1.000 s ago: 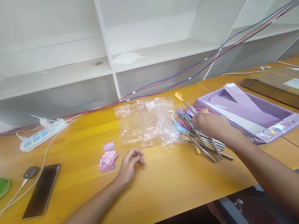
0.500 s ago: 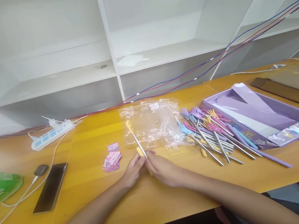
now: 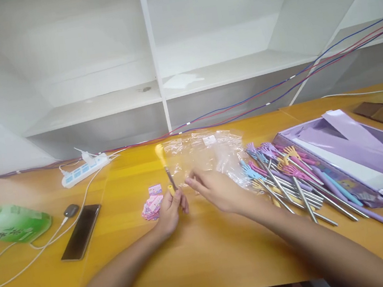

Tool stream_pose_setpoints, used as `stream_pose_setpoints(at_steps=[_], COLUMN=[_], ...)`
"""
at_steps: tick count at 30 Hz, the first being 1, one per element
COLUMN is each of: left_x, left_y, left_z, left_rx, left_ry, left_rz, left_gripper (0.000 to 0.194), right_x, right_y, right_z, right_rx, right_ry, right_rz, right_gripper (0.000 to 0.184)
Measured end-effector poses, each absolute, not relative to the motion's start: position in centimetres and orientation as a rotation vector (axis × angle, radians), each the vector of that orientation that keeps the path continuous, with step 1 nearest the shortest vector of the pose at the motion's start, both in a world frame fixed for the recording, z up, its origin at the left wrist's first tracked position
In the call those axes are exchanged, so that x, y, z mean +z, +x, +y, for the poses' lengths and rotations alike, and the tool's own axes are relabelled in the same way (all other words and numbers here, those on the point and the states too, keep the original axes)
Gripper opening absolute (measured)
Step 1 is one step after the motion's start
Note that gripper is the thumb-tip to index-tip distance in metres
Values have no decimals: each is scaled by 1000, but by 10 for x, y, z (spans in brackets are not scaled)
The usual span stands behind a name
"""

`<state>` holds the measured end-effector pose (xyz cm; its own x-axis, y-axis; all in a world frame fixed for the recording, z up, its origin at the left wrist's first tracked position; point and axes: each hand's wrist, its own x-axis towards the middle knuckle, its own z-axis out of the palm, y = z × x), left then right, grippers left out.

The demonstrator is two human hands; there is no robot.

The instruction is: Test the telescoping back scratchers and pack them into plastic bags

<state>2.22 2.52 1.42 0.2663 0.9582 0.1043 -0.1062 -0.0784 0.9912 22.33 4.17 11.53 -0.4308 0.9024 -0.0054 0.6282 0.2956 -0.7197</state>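
Observation:
My left hand (image 3: 171, 209) is closed round the yellow handle of a small back-scratcher (image 3: 166, 170), holding it upright with its yellow hand-shaped head at the top. My right hand (image 3: 217, 190) hovers just to the right with fingers apart, its fingertips at the edge of a heap of clear plastic bags (image 3: 211, 154). To the right lies a pile of several more scratchers (image 3: 287, 177) with coloured heads and metal shafts.
A stack of small pink cards (image 3: 152, 204) lies by my left hand. An open purple box (image 3: 357, 156) sits at the right. A phone (image 3: 80, 225), a power strip (image 3: 84, 170) with cables and a green bag (image 3: 8, 225) lie at the left. White shelves stand behind the wooden table.
My right hand took a yellow scratcher from the pile and passed it to my left hand, then let go and moved toward the plastic bags. The camera view shifted left.

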Motion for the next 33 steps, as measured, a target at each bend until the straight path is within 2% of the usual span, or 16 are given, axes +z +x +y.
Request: stream_pose_setpoints(at_steps=[3,7,12,17,25,33], left_x=[43,90,129,144,152,156], left_y=[19,15,0,-14,-18,-22], left_z=[32,44,56,56,48,43], left_rx=[839,662,753,712,878,1010], left_ry=[1609,1850,2037,2211,2301,2307], left_rz=[875,935,1062,1177,1303,1283], left_gripper=[50,48,47,41,33,28], right_x=[131,155,180,188,176,170], right_y=[215,217,244,264,256,238], right_z=[60,83,95,95,107,103], right_rx=[942,888,1060,1014,1068,1072], right_ry=[-1196,-978,-672,-551,-534,-546], right_rz=[-1932,-1660,-1166,-1088,-1006,-977], right_gripper=[52,49,52,54,49,53])
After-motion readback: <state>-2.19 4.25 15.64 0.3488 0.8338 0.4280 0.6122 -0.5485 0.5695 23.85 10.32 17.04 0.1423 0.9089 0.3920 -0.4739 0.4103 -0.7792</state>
